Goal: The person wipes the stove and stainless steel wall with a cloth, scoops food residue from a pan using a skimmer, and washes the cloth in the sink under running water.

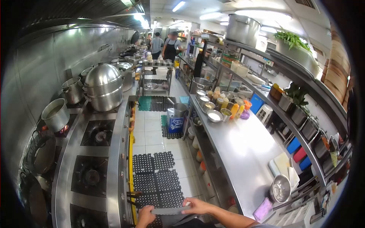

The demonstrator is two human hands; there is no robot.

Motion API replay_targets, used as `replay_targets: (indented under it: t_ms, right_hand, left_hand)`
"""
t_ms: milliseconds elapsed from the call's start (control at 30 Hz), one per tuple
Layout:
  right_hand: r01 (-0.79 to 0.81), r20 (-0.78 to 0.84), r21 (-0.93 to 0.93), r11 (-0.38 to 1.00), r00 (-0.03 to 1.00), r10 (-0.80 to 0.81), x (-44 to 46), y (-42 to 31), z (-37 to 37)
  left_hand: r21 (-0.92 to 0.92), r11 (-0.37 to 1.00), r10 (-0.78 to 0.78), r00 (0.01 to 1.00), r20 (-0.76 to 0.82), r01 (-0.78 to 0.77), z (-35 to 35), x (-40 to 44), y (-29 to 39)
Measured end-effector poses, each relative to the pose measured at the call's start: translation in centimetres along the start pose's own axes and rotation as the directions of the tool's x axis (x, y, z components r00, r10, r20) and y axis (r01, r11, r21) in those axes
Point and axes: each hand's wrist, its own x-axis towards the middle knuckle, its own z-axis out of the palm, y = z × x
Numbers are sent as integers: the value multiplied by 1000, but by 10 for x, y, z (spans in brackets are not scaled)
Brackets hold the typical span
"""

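At the bottom centre, a flat grey strip [171, 210] with a wavy edge is stretched between my hands. My left hand [146, 216] is closed on its left end. The fingers of my right hand [195, 206] pinch its right end. Dark cloth shows just below the strip. Both hands are above the black perforated floor mats [156, 180], between the stove and the steel worktable.
On the left runs a stove [114, 167] with burners, pots and a large domed steamer [103, 87]. The steel worktable [243, 152] on the right holds bottles, bowls, a metal bowl [280, 188] and a purple cloth [262, 208]. People [171, 47] stand far down the aisle.
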Motion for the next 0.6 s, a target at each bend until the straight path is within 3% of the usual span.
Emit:
replay_targets:
  t_ms: [33, 100, 167, 267, 333, 400, 433, 467, 500, 533, 567, 600]
  right_hand:
    - [25, 36, -254, 967, 999, -16, -8, 0, -4]
    - [-16, 45, -359, 933, 998, 34, -18, 19, -14]
    - [-92, 44, -543, 835, 989, 138, -32, 40, -22]
    - [-118, 20, -600, 791, 987, 162, -58, 45, -34]
    - [-126, -6, -621, 774, 988, 156, -70, 40, -45]
    - [-32, 153, -463, 886, 982, 115, -76, 25, -61]
    - [-127, 187, -308, 943, 964, 191, -76, 17, -67]
    - [-177, 199, -26, 984, 964, 179, -78, 7, -71]
    - [-224, 156, 342, 913, 971, 180, -81, -5, -75]
    - [31, -55, 658, 752, 998, 6, -70, -9, -65]
    - [168, -230, 746, 644, 973, 13, -61, -18, -64]
    - [185, -236, 792, 582, 972, 12, -55, -30, -53]
  left_hand:
    - [-8, 1000, 3, 1000, -7, -3, -3, -1, 0]
    - [-18, 997, -71, 996, 60, 72, -16, -6, 13]
    - [-50, 998, 28, 998, 64, -25, -17, -6, 3]
    - [-116, 992, 62, 993, 103, -50, -19, -8, -7]
    - [-219, 974, 21, 946, 323, 53, -51, -17, 28]
    - [-290, 956, 65, 947, 314, 31, -63, -21, 42]
    - [-351, 937, 115, 950, 289, -7, -67, -22, 44]
    - [-383, 923, 148, 950, 276, -33, -69, -21, 38]
    - [-382, 924, 143, 950, 276, -28, -65, -21, 35]
    - [-846, 534, 175, 978, 118, 7, -59, -20, 36]
    - [-998, -55, 108, 994, -36, -30, -54, -21, 38]
    - [-990, -102, 73, 993, 93, 100, -62, -22, 52]
